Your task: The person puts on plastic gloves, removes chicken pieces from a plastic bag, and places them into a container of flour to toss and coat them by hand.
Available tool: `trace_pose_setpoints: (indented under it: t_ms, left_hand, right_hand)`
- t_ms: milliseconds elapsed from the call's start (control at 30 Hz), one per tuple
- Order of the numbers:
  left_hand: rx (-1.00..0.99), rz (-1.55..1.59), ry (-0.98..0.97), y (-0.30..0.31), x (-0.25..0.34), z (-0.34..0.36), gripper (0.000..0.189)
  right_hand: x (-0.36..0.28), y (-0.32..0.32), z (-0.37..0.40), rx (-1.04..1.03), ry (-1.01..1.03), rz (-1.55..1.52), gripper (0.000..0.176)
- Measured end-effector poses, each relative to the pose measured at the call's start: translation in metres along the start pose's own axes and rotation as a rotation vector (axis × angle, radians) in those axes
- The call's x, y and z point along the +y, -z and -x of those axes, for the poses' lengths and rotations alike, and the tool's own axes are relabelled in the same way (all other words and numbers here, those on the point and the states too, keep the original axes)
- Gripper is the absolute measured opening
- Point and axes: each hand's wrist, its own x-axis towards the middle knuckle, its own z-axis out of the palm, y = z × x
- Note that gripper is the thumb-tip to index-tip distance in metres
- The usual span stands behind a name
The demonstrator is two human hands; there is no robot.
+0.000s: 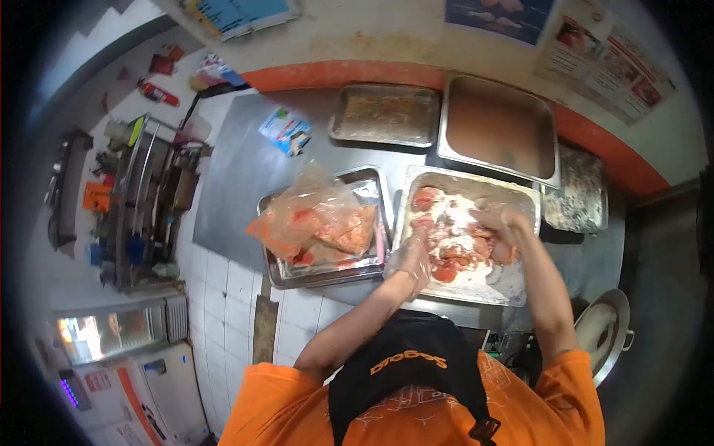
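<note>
Raw meat pieces [445,269], coated in patches with white flour [457,215], lie in a rectangular metal tray [487,292] in front of me. My left hand [413,260], in a clear plastic glove, reaches over the tray's left side. Its fingers stretch out beside the meat. On the opposite side, my right hand [503,218] is down among the floured pieces, its fingers blurred and partly lost in the flour. Left of this tray, a plastic bag [316,201] with more raw meat [349,234] lies in another metal tray [327,279].
A pan of brownish liquid [502,123] and a shallower tray [384,115] stand along the wall. At the right is a flour-crusted tray [576,193]. A blue-and-white packet [286,131] lies on the steel table [230,178]. A large round pan [606,327] sits at lower right.
</note>
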Motion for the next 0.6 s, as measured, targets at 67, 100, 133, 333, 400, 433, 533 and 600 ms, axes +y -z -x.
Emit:
trace_pose_setpoints:
  t_ms: [67, 100, 133, 333, 400, 433, 533, 600]
  left_hand:
    - [-0.14, -0.056, 0.166, 0.008, -0.006, -0.031, 0.05]
    - [0.01, -0.201, 0.193, -0.005, -0.007, -0.034, 0.055]
    - [0.155, -0.351, 0.209, -0.017, -0.004, -0.04, 0.06]
    - [-0.079, -0.344, 0.165, -0.034, 0.027, 0.002, 0.036]
    - [-0.019, -0.414, 0.027, -0.036, 0.032, 0.022, 0.041]
    - [-0.023, -0.414, 0.039, -0.029, 0.029, 0.023, 0.041]
    - [0.014, -0.439, -0.02, 0.009, 0.006, -0.001, 0.051]
    - [-0.004, -0.602, -0.145, 0.03, -0.02, -0.042, 0.056]
  right_hand:
    - [0.025, -0.044, -0.019, -0.231, -0.182, -0.722, 0.068]
    - [-0.006, -0.034, 0.002, -0.36, -0.25, -1.14, 0.073]
    - [-0.026, -0.018, 0.014, -0.337, -0.243, -1.142, 0.073]
    - [-0.063, 0.024, 0.076, -0.028, -0.086, -0.561, 0.076]
    - [-0.072, 0.054, 0.093, -0.101, -0.09, -0.445, 0.073]
    - [-0.057, 0.049, 0.086, -0.19, -0.076, -0.59, 0.07]
    - [0.01, -0.002, 0.02, -0.274, -0.029, -0.421, 0.066]
    - [-0.003, -0.011, 0.011, -0.177, -0.125, -0.453, 0.072]
